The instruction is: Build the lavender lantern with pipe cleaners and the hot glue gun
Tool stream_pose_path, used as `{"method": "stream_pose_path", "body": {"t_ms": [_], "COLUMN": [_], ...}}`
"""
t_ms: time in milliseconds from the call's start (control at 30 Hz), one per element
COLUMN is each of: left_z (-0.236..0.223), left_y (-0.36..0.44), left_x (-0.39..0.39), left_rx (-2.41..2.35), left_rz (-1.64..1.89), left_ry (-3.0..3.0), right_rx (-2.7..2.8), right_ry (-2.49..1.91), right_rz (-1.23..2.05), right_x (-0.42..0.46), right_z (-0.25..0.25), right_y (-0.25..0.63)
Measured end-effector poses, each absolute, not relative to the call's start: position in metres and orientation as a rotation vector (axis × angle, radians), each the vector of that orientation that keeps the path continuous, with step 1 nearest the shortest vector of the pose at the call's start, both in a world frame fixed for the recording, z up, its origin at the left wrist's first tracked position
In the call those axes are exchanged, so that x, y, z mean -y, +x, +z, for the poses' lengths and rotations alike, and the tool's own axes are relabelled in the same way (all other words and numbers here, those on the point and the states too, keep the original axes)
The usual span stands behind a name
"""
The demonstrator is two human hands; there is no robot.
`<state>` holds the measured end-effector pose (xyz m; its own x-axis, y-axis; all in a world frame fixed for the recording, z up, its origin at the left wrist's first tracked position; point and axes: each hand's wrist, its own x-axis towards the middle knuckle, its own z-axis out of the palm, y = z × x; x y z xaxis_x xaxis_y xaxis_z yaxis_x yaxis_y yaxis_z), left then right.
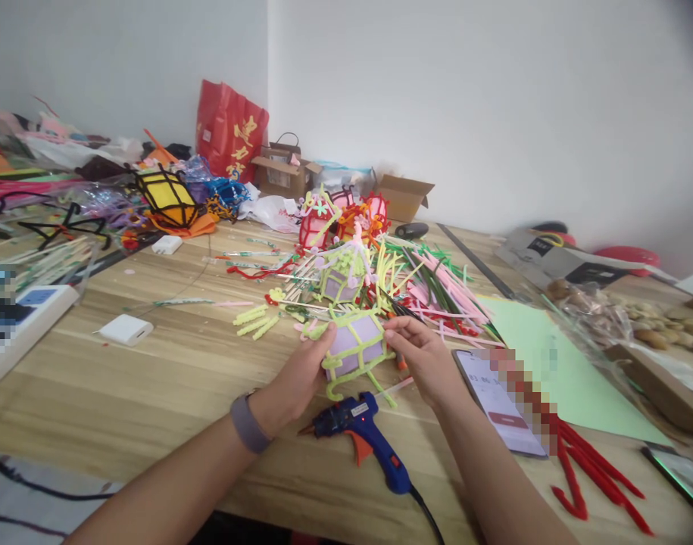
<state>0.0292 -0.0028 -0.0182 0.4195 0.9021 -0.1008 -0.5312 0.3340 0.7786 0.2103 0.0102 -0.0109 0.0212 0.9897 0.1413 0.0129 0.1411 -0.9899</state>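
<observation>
My left hand [301, 376] and my right hand [422, 356] hold between them a small purple lantern [354, 344] framed in light green pipe cleaners, just above the wooden table [170, 378]. Both hands have their fingers closed on its sides. A grey band circles my left wrist. A blue hot glue gun [362, 431] with an orange trigger lies on the table just below the lantern, cord trailing toward me.
A heap of coloured pipe cleaners [414, 284] and finished lanterns [340, 216] lies behind. A phone [497, 401], green paper [556, 363] and red pipe cleaners [593, 465] sit at right. White chargers [127, 329], a power strip [25, 318], boxes and a red bag [229, 136] stand left and back.
</observation>
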Motion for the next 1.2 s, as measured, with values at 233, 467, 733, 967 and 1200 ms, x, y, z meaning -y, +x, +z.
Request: {"method": "stream_pose_path", "body": {"t_ms": [233,467,733,967,1200], "left_z": [-0.031,-0.026,-0.027,-0.027,-0.024], "left_y": [0.026,0.017,0.016,0.015,0.015], "left_x": [-0.002,0.005,0.011,0.010,0.010], "left_rx": [-0.627,-0.903,-1.007,-1.044,-1.127], "left_rz": [1.199,1.413,1.519,1.477,1.502], "left_ry": [0.906,1.078,1.426,1.525,1.465], "right_rx": [1.078,1.017,0.969,0.951,0.984], "right_ry": [-1.053,-0.862,-0.848,-0.895,-0.894], "right_rz": [0.967,0.853,0.916,0.944,0.926], "right_x": [-0.014,-0.017,-0.015,-0.007,-0.004], "right_z": [-0.013,-0.014,-0.023,-0.025,-0.028], "right_y": [0.215,0.215,0.207,0.195,0.190]}}
